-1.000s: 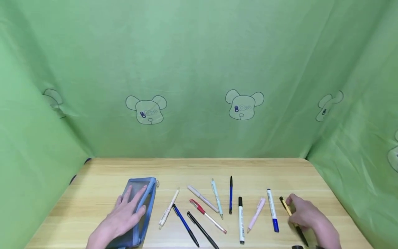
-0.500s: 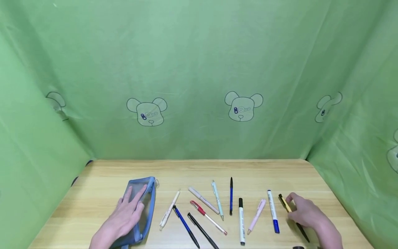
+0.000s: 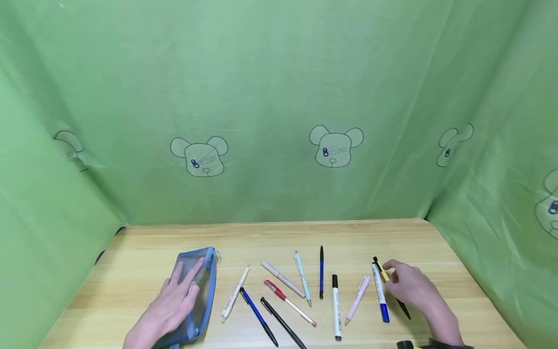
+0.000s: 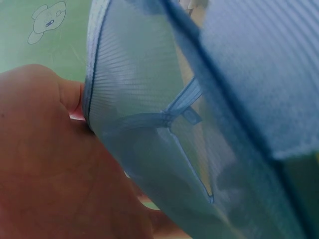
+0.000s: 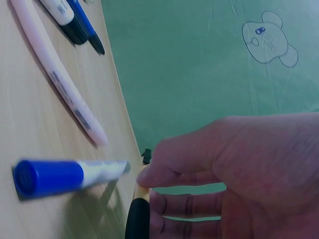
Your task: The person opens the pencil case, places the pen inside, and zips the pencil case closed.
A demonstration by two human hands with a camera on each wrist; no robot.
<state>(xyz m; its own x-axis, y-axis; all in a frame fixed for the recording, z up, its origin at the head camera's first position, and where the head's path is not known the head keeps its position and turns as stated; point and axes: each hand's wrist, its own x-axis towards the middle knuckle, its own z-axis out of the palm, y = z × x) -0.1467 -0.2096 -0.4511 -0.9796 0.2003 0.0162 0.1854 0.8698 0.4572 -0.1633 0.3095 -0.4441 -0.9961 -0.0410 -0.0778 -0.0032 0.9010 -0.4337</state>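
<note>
A blue mesh pencil case (image 3: 202, 303) lies at the left of the table in the head view. My left hand (image 3: 167, 308) rests on it with the fingers stretched over the mesh. In the left wrist view the mesh wall (image 4: 144, 55) rises beside that hand. At the right, my right hand (image 3: 411, 287) pinches a yellow and black pen (image 3: 403, 308) between thumb and fingers. The pen is tilted, its upper end near a white marker with a blue cap (image 3: 384, 312). In the right wrist view, the pen's black grip (image 5: 137, 219) sticks out below the thumb.
Several pens lie across the middle of the wooden table (image 3: 261, 237), among them a red and white pen (image 3: 289, 303), a black pen (image 3: 283, 322) and a pink pen (image 3: 357, 299). A black-capped marker (image 3: 336, 308) lies among them. Green cloth (image 3: 270, 194) walls the back and sides.
My right hand has moved left with the yellow and black pen, bringing it beside the blue-capped marker. My left hand stays on the pencil case. The head view has shifted slightly.
</note>
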